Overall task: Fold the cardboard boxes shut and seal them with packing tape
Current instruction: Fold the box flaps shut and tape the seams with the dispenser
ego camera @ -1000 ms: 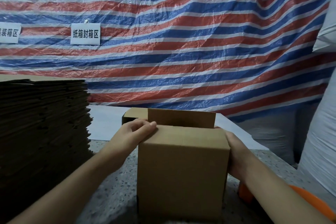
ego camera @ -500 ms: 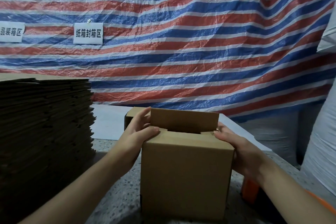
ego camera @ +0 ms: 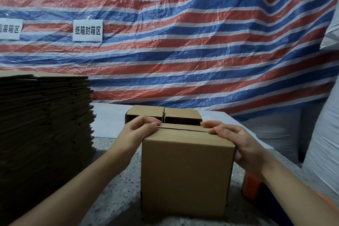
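While the top flaps lie folded flat, both hands pin them so the seam stays shut for taping. The cardboard box (ego camera: 187, 176) stands at six o'clock on the speckled table (ego camera: 117, 185). Left hand (ego camera: 139, 130) presses from nine o'clock, right hand (ego camera: 231, 137) from three, fingers extended over the top edges, pressing, not pinching.
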